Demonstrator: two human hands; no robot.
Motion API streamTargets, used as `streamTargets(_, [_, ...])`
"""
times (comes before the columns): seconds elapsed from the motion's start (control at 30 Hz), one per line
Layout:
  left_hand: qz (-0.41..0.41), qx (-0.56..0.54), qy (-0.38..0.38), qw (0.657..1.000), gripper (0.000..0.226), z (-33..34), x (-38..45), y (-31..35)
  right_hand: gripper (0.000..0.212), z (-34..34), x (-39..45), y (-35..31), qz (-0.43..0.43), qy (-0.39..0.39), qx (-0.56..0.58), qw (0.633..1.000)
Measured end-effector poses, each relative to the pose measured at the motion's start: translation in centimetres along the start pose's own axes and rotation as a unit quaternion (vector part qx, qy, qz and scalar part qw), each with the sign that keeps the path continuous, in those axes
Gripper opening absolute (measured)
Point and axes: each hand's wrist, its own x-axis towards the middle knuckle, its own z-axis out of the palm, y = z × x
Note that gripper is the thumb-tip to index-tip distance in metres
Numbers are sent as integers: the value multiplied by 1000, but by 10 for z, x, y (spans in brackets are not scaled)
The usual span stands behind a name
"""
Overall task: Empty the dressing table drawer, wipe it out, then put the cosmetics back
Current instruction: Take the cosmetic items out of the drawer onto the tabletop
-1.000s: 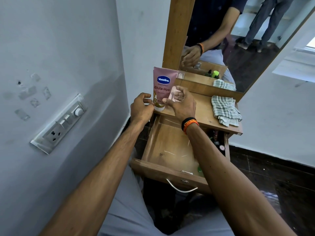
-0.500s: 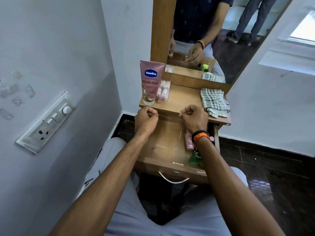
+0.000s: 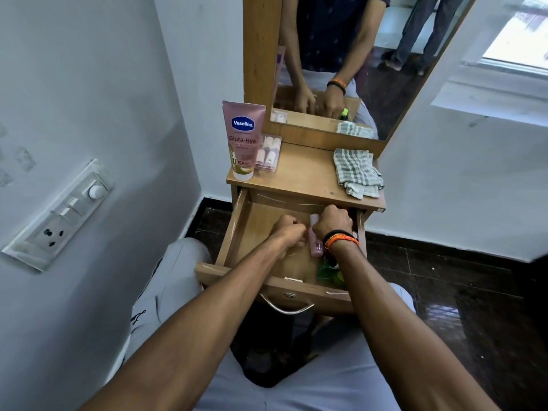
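The wooden drawer (image 3: 237, 229) stands pulled out under the table top (image 3: 302, 179). Both my hands are down inside it. My left hand (image 3: 289, 232) is curled into a fist just left of a small pink bottle (image 3: 315, 246) that lies on the drawer floor. My right hand (image 3: 333, 221) is curled against the bottle's cap end; whether it grips the bottle is hidden. A green bottle (image 3: 326, 271) lies in the drawer's front right corner, partly under my right wrist. On the table top stand a pink Vaseline tube (image 3: 243, 140) and a clear pack of small bottles (image 3: 268, 152).
A checked cloth (image 3: 355, 173) lies crumpled on the right of the table top. The mirror (image 3: 355, 54) rises behind it. A white wall with a switch plate (image 3: 65, 215) is close on the left. Dark tiled floor (image 3: 444, 277) lies to the right.
My hands left the Vaseline tube standing on the table top, came back over the drawer as fists, and have now dropped into the drawer beside the pink bottle.
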Motion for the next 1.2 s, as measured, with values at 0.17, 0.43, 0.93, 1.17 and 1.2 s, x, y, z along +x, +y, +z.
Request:
streamTargets(0.17, [-29, -28, -8, 999, 23, 9, 3, 1, 25, 4, 5, 2, -2, -37, -10, 999])
streamTargets(0.43, [-74, -96, -18, 992, 16, 14, 1, 2, 27, 8, 14, 0, 24, -66, 12, 997])
streamTargets(0.93, [-24, -131, 11, 991, 32, -33, -12, -9, 19, 6, 14, -1, 87, -188, 206, 956])
streamTargets(1.17, [70, -168, 71, 981, 34, -51, -34, -8, 25, 6, 1, -10, -8, -196, 292, 936])
streamTargets(1.2, [85, -177, 74, 978, 34, -54, -36, -6, 26, 5, 0, -12, -28, -191, 296, 935])
